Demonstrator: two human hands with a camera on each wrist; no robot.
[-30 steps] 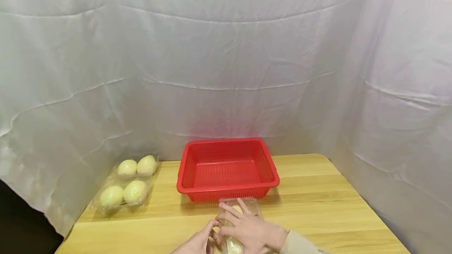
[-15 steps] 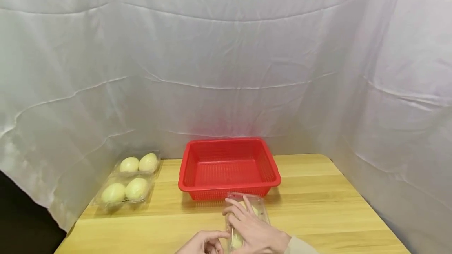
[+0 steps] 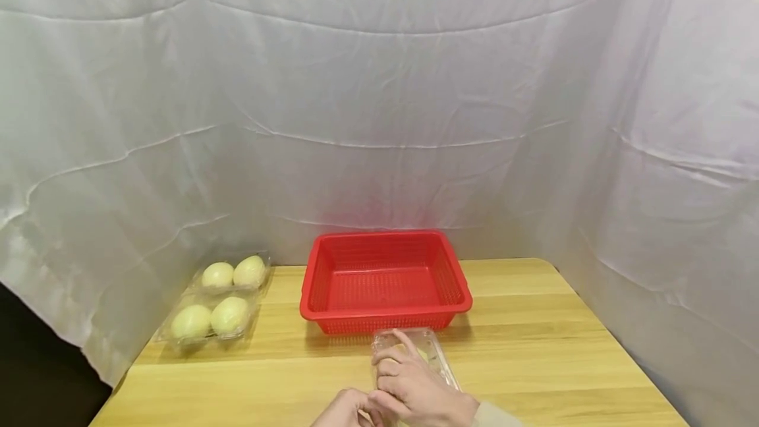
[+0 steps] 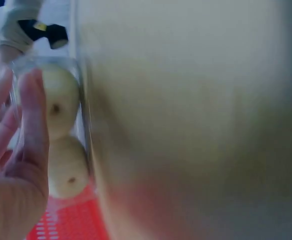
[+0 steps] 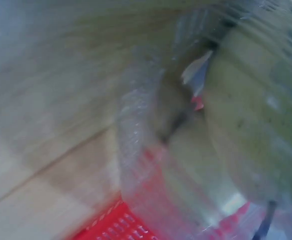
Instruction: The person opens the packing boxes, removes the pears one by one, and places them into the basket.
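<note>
A clear plastic clamshell box (image 3: 435, 358) with pale yellow pears (image 4: 68, 165) lies at the table's front, just before the red basket. My right hand (image 3: 415, 387) lies across the top of the box, its fingers bent over the left edge. My left hand (image 3: 346, 410), fingers curled, meets the right hand's thumb at the near left side; in the left wrist view the left hand (image 4: 15, 150) holds the box's edge between thumb and fingers. Seen from the right wrist, the box wall (image 5: 135, 130) and pears (image 5: 256, 115) are blurred, and no fingers show.
A red perforated basket (image 3: 385, 313) stands at the back middle of the wooden table (image 3: 534, 348). At the back left lie two more clear boxes, one with pears (image 3: 230, 316) and another behind it with pears (image 3: 249, 271). Grey cloth (image 3: 385, 84) hangs around the table.
The box first shifted right, then slightly back left, with the right hand on it. My left hand has moved right, up against the right hand, whose fingers have drawn together.
</note>
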